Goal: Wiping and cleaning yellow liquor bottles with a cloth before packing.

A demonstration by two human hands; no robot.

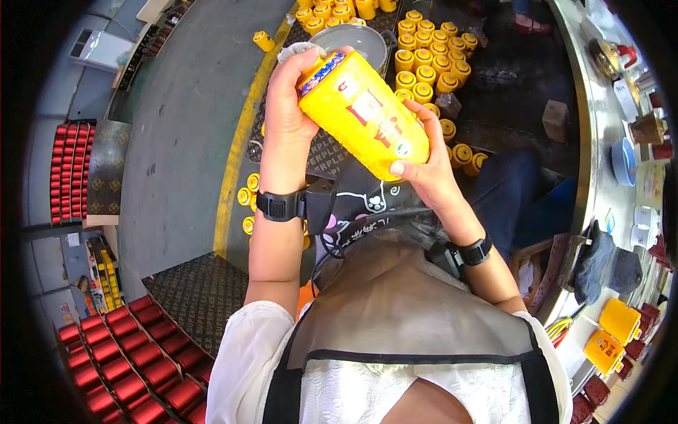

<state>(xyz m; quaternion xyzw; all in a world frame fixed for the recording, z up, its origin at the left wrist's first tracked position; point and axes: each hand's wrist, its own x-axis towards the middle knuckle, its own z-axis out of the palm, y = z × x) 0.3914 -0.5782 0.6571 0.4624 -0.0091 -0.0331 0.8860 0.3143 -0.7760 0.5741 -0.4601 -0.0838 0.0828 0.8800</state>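
Observation:
I hold a large yellow wrapped spool [364, 113] with red markings up in front of me, tilted on a slant. My left hand [288, 99] grips its upper end, fingers curled over the rim. My right hand [424, 166] cups its lower end from beneath and the side. Both wrists wear black bands. Below the spool lie a dark printed cloth on my lap and my grey apron.
Many yellow spools [431, 53] stand in rows on the dark floor mat ahead, beside a metal basin [357, 39]. Red spools [131, 371] fill trays at lower left and a rack [70, 169] at left. A curved metal counter [600, 141] with cups and more spools runs along the right.

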